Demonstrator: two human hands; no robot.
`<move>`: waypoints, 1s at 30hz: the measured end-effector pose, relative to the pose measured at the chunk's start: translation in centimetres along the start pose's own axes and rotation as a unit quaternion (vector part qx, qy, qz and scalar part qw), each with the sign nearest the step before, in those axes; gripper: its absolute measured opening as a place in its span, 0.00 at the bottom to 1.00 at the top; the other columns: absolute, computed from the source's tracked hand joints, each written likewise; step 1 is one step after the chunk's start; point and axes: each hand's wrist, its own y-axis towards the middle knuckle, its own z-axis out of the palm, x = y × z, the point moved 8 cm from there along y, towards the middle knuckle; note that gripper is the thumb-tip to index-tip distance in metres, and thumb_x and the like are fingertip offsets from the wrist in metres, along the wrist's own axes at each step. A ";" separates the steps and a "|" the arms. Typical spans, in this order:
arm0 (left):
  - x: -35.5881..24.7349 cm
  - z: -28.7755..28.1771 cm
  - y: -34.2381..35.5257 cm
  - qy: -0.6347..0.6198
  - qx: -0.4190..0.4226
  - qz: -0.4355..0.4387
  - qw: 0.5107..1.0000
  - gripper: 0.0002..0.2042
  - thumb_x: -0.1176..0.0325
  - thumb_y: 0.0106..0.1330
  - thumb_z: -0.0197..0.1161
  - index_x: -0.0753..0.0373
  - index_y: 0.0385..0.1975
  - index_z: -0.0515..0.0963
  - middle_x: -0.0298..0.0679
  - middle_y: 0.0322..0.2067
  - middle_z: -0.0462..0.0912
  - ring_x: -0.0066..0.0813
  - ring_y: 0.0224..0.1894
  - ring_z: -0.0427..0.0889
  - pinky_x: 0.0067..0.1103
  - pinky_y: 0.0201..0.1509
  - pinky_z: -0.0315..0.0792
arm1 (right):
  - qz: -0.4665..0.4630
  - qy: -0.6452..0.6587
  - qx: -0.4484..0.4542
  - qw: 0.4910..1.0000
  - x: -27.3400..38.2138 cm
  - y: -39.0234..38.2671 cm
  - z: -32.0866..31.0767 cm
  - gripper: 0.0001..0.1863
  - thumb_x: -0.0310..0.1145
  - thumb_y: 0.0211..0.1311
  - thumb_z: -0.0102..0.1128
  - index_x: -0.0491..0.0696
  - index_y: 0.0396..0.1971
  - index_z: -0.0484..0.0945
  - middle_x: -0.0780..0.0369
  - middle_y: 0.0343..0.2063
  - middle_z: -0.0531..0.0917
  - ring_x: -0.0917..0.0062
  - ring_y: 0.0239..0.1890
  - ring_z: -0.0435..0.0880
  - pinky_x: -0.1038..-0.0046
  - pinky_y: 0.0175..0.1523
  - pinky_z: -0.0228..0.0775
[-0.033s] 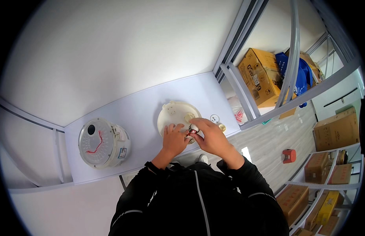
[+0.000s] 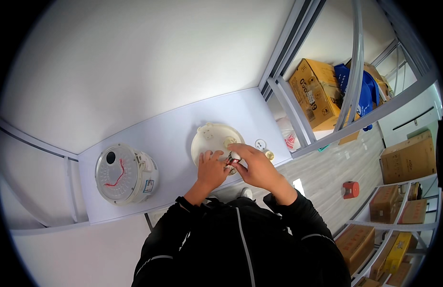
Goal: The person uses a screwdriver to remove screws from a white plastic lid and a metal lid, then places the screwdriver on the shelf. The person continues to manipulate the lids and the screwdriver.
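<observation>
- Two bare hands work over a cream round cover (image 2: 224, 131) on the white table (image 2: 171, 134); a small red-and-silver piece (image 2: 234, 158) is between them.
- The right hand (image 2: 256, 166) pinches that piece in its fingertips; the left hand (image 2: 212, 171) has bent, spread fingers beside it, and whether they grip anything cannot be told.
- A loose pinch could let the piece slip onto the cover or over the near table edge.
- A sideways knock from the right hand might send the gold round part (image 2: 269, 155) off the table.
- Dark print marks the orange-brown box (image 2: 314, 93); the appliance's label (image 2: 149, 185) is too small to read.
</observation>
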 end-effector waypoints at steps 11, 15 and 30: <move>0.0 -0.1 0.0 -0.035 -0.019 0.003 0.999 0.13 0.58 0.61 0.73 0.52 0.44 0.92 0.34 0.60 0.80 0.46 0.64 0.69 0.57 0.74 0.60 | 0.092 -0.051 0.067 0.992 0.0 0.6 -0.8 0.31 0.31 0.61 0.77 0.46 0.64 0.79 0.53 0.47 0.87 0.55 0.42 0.89 0.62 0.46 0.81; 0.3 0.3 0.1 -0.003 0.006 0.003 1.000 0.14 0.58 0.61 0.73 0.49 0.46 0.91 0.33 0.60 0.79 0.46 0.64 0.69 0.58 0.74 0.60 | 0.042 0.035 -0.001 0.998 0.8 0.6 -0.9 0.28 0.31 0.61 0.77 0.45 0.62 0.81 0.55 0.44 0.89 0.58 0.41 0.89 0.65 0.42 0.81; 0.3 0.3 0.4 0.001 0.019 0.000 1.000 0.15 0.57 0.60 0.73 0.47 0.46 0.92 0.32 0.60 0.79 0.45 0.64 0.69 0.56 0.75 0.59 | 0.048 0.036 -0.030 0.998 1.2 1.1 -1.2 0.21 0.27 0.60 0.75 0.48 0.55 0.86 0.54 0.44 0.88 0.58 0.41 0.89 0.64 0.44 0.82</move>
